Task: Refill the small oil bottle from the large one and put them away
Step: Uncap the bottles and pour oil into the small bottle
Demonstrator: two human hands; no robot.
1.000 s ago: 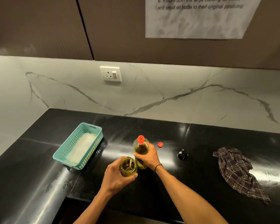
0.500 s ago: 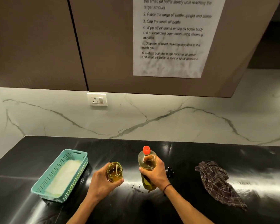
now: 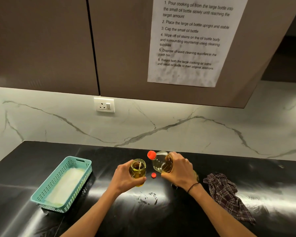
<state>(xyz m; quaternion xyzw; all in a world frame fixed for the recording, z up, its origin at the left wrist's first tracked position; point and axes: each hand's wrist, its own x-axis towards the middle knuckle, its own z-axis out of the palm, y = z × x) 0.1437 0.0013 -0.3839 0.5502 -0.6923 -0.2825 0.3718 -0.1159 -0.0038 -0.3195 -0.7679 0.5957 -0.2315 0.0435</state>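
My left hand [image 3: 126, 178] is gripping the small bottle [image 3: 138, 168]; right hand [image 3: 179, 168] is gripping the large bottle [image 3: 159, 164], tilting toward it, seemingly still capped — I'm pouring slowly.

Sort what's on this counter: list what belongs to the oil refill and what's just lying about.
Belongs to the job:
- small open glass oil bottle, gripped by the left hand
- large clear plastic oil bottle with red spout, tilted, gripped by the right hand
- small red cap on the black counter

Lying about:
- teal plastic basket
- dark plaid cloth
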